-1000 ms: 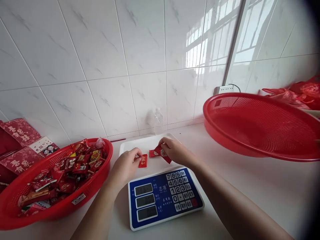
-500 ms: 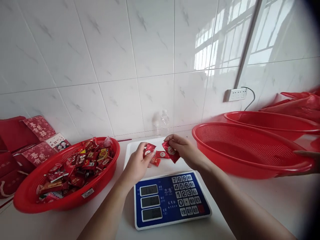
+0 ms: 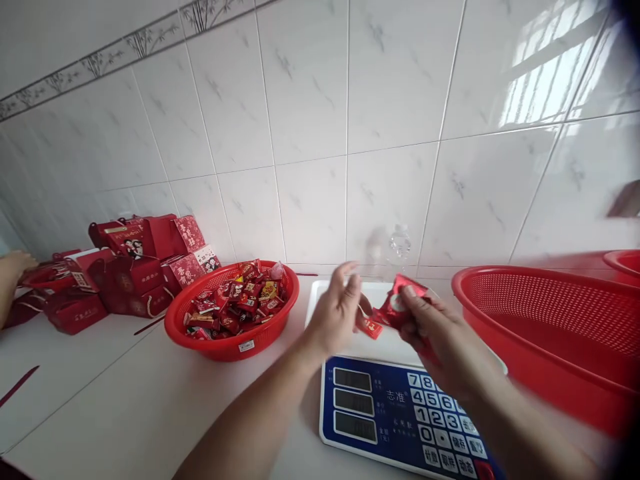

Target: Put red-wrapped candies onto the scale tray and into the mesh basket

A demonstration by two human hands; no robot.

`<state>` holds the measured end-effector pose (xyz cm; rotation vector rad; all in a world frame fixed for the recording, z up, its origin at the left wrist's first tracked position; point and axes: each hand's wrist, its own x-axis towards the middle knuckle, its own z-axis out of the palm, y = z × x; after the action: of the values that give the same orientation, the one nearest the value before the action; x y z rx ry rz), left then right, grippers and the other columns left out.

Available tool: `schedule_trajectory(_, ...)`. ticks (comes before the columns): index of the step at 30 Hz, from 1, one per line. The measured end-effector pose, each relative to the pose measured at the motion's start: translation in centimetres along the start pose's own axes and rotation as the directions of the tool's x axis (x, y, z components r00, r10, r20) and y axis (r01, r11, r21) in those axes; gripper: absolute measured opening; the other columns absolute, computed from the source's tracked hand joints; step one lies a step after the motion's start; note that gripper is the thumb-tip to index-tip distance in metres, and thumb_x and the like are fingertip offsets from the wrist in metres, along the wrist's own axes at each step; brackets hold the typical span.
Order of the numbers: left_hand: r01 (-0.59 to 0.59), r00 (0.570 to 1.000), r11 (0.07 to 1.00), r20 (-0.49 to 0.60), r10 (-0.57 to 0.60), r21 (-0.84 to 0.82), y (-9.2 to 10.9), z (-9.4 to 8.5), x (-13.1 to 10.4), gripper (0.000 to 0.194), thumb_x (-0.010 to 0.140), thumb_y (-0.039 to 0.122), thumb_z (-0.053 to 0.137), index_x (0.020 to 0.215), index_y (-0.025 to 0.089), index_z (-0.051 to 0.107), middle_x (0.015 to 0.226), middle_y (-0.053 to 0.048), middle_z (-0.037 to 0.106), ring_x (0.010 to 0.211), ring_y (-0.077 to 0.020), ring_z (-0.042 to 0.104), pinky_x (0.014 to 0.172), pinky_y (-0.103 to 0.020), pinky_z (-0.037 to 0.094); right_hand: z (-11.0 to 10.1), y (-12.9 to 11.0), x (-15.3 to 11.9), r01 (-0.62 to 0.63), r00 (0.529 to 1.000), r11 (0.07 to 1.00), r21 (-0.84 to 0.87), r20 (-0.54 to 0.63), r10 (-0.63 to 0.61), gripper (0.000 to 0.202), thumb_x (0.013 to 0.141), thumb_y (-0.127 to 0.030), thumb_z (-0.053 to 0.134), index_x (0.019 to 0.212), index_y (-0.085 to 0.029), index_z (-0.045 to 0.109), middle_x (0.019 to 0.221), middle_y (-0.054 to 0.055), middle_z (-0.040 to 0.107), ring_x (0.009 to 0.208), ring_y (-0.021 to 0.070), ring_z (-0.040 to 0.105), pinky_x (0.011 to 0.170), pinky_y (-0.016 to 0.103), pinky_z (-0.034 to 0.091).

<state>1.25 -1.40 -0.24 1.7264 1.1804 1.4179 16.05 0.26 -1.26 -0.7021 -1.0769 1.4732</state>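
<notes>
Counter [image 3: 125, 393] stretches white before us along a marbled tile wall [image 3: 310, 113], a thin seam slanting across its left side; over the white pan [image 3: 356, 347] of the scale [image 3: 393, 427], our right hand [image 3: 433, 327] pinches a red packet [image 3: 394, 305] between thumb and fingers; our left hand [image 3: 334, 312], blurred, has its fingers loosely spread beside a second packet [image 3: 371, 328]; the large basket [image 3: 545, 390] crowds the pan's right edge; leftward, a wider strip separates scale from candy basket [image 3: 210, 348].
</notes>
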Motion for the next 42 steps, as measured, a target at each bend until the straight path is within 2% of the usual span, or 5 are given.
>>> schedule_trajectory(8, 0.347, 0.937, 0.673, -0.22, -0.27, 0.654, -6.2, -12.9, 5.5, 0.018, 0.089, 0.023, 0.046, 0.101, 0.016, 0.058, 0.102, -0.009, 0.061, 0.094, -0.0183, 0.058, 0.081, -0.034, 0.048, -1.6, -4.3, 0.6, 0.089, 0.987, 0.96, 0.265, -0.155, -0.048, 0.031, 0.059, -0.033, 0.079, 0.058, -0.016, 0.054, 0.057, -0.002, 0.047, 0.047, 0.0047, 0.037, 0.033, 0.014, 0.03)
schedule_trajectory(13, 0.366, 0.884, 0.459, -0.149, -0.443, 0.809, -9.4, -16.2, 5.0, 0.034, 0.086, 0.032, 0.054, 0.116, 0.016, 0.053, 0.116, -0.009, 0.056, 0.098, -0.0205, 0.058, 0.081, -0.042, 0.05, -1.7, -4.6, 0.3, 0.104, 0.985, 0.961, 0.256, -0.158, -0.064, 0.034, 0.06, -0.036, 0.079, 0.057, -0.016, 0.052, 0.056, -0.003, 0.044, 0.047, 0.0048, 0.037, 0.034, 0.014, 0.031)
schedule_trajectory(24, 0.324, 0.847, 0.212, -0.184, -0.498, 0.922, -11.1, -17.9, 5.8, 0.034, 0.087, 0.032, 0.054, 0.117, 0.017, 0.053, 0.119, -0.009, 0.054, 0.1, -0.0212, 0.057, 0.083, -0.042, 0.049, -1.9, -5.4, -0.1, 0.104, 0.993, 0.961, 0.258, -0.082, -0.086, 0.036, 0.059, -0.039, 0.078, 0.058, -0.015, 0.051, 0.057, -0.002, 0.045, 0.048, 0.0051, 0.035, 0.034, 0.013, 0.031)
schedule_trajectory(33, 0.376, 0.906, 0.321, -0.273, -0.323, 0.869, -7.0, -18.6, 5.4, 0.026, 0.084, 0.032, 0.056, 0.103, 0.016, 0.057, 0.097, -0.005, 0.062, 0.084, -0.0176, 0.059, 0.073, -0.035, 0.048, -2.2, -5.7, -0.2, 0.125, 0.992, 0.949, 0.29, -0.067, -0.11, 0.032, 0.062, -0.037, 0.077, 0.057, -0.016, 0.053, 0.055, -0.003, 0.047, 0.047, 0.0047, 0.037, 0.035, 0.013, 0.03)
schedule_trajectory(42, 0.233, 0.972, 0.692, -0.181, -0.149, 0.683, -4.3, -9.1, 8.2, 0.036, 0.085, 0.038, 0.046, 0.116, 0.02, 0.044, 0.094, -0.005, 0.067, 0.078, -0.0158, 0.064, 0.066, -0.025, 0.046, -2.3, -6.2, -0.7, 0.164, 0.986, 0.946, 0.281, -0.033, -0.161, 0.035, 0.061, -0.04, 0.077, 0.057, -0.017, 0.051, 0.054, -0.005, 0.047, 0.045, 0.0037, 0.038, 0.036, 0.014, 0.029)
